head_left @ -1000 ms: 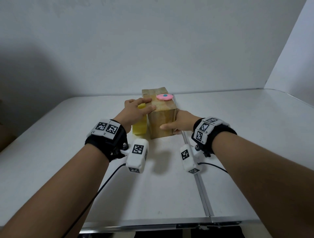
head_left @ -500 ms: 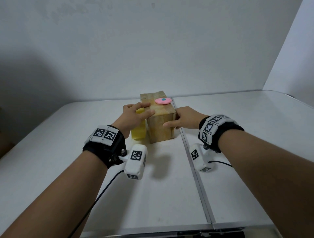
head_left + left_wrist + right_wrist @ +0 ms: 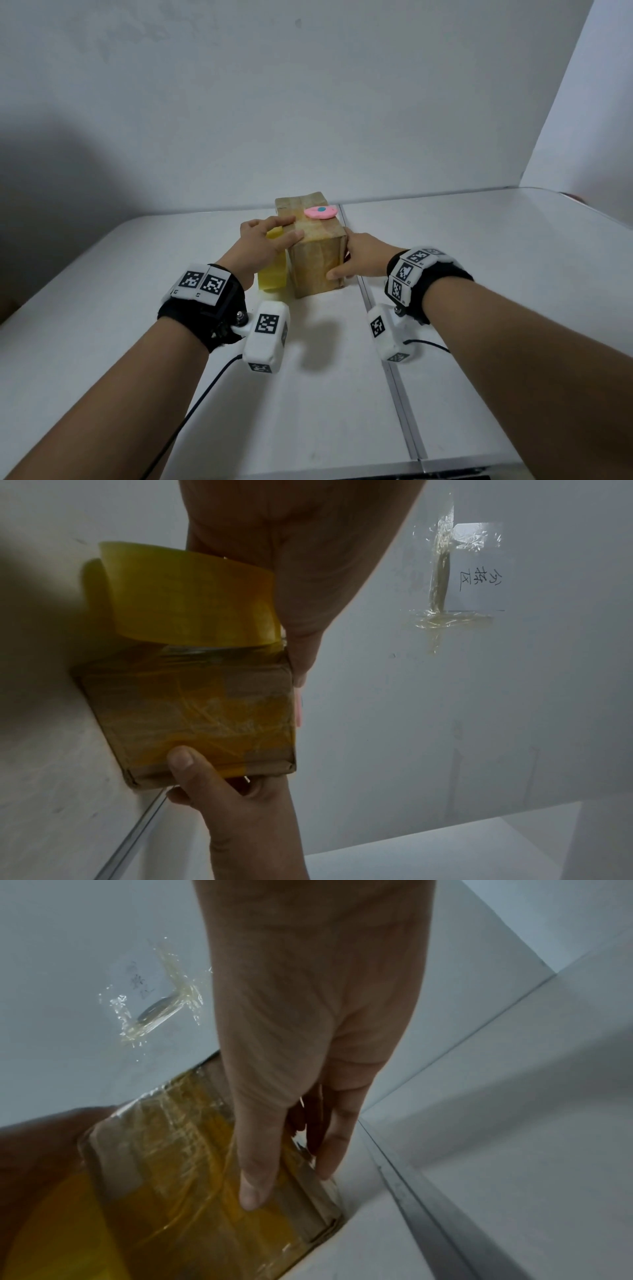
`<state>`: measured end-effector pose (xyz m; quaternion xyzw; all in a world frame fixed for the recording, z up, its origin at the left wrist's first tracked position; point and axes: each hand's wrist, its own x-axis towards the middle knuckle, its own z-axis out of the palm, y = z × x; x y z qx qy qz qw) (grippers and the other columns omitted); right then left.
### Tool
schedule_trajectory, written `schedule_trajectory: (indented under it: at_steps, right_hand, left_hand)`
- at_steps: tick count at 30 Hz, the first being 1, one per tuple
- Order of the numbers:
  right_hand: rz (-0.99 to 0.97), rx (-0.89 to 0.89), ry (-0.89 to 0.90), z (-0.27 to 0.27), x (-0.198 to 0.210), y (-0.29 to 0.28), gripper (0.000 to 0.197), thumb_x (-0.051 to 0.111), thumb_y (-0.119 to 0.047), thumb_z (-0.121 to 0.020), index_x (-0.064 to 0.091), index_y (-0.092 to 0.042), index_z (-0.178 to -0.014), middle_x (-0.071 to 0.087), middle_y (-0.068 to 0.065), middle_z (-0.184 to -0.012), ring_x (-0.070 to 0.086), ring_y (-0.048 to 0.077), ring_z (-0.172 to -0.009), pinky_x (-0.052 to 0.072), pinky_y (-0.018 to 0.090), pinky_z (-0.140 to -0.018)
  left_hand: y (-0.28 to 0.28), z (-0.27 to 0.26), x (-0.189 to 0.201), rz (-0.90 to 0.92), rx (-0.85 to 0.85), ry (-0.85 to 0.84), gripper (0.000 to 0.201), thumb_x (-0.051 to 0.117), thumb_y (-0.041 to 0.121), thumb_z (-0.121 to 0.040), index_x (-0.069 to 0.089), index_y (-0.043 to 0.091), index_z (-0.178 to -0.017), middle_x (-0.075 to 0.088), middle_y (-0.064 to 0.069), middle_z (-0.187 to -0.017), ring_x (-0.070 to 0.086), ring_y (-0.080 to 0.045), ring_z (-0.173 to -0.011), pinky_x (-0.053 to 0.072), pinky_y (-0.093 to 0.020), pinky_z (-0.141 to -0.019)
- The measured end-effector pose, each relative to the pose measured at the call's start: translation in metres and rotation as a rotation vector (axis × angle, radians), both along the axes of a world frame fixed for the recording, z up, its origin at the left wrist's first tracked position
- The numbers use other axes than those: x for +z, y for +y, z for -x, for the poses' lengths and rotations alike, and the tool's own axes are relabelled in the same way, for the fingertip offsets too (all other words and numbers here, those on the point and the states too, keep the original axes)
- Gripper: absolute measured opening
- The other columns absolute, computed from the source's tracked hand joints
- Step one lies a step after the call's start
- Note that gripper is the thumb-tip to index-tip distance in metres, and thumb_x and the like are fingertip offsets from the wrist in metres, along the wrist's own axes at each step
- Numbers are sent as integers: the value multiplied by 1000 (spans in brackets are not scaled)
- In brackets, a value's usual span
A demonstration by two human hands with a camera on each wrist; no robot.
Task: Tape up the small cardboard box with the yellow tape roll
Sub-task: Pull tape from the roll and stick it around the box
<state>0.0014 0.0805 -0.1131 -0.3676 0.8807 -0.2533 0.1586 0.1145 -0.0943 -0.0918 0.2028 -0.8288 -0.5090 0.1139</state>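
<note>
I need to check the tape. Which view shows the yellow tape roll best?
The left wrist view: the yellow tape roll shows its broad outer band close up, against the cardboard box. In the head view the left hand covers part of it. The right wrist view gives only a yellow blur, lower left.

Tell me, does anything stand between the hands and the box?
Nothing visible does. The left hand rests on the box top over the tape roll; the right hand grips its right side.
</note>
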Motion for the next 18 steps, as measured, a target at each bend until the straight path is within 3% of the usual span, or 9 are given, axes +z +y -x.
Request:
schedule_trajectory:
  at_steps: [5,8,10,12,15,17,18]
  right_hand:
    - [-71,-34,-17,-1,-2,-4,81,81,-40,-70,43,-13,-136,69,7,-115,71,23,-96,57,39,-90]
    - [-18,-75,-19,-6,-5,-5,81,79,-49,-69,48,-15,-135,68,6,-117,68,22,-101,57,38,-91]
    - [-2,-101,7,-11,-4,-5,76,78,-48,-72,50,-13,-134,67,8,-118,67,23,-100,57,39,-91]
    - [-15,-109,33,-17,0,-6,70,77,-43,-75,51,-10,-132,67,9,-117,68,26,-101,56,39,-91]
    - [-35,-121,75,-23,6,-6,56,75,-25,-80,52,-4,-126,69,15,-116,68,30,-104,55,37,-90]
    - [-40,-130,92,-26,6,-7,53,75,-20,-80,51,-3,-125,70,17,-114,68,31,-104,54,39,-91]
    - [-42,-133,94,-27,4,-7,54,75,-20,-79,51,-3,-124,71,17,-113,69,31,-102,55,40,-91]
  left_hand:
    - [1,0,0,-15,2,4,46,69,47,-83,60,40,-128,23,-2,-148,38,-19,-121,39,-33,-98]
    - [0,-1,1,-32,5,-11,47,69,50,-82,60,43,-128,22,-1,-149,39,-25,-132,42,-43,-106]
    - [1,-4,4,-49,0,-37,52,72,57,-75,60,48,-124,24,-1,-149,43,-27,-131,47,-47,-102]
    - [-1,-7,7,-93,7,-47,58,74,62,-66,60,50,-121,35,-3,-147,54,-26,-122,55,-42,-91]
    - [-3,-16,16,-211,51,17,46,65,49,-85,55,41,-130,53,-8,-126,61,-19,-97,54,-34,-81]
    - [-9,-24,19,-252,89,63,39,59,37,-93,54,38,-132,53,-6,-111,55,-18,-90,51,-34,-85]
    - [-12,-27,19,-243,115,87,38,59,32,-93,55,37,-131,51,-5,-111,54,-18,-91,50,-35,-87]
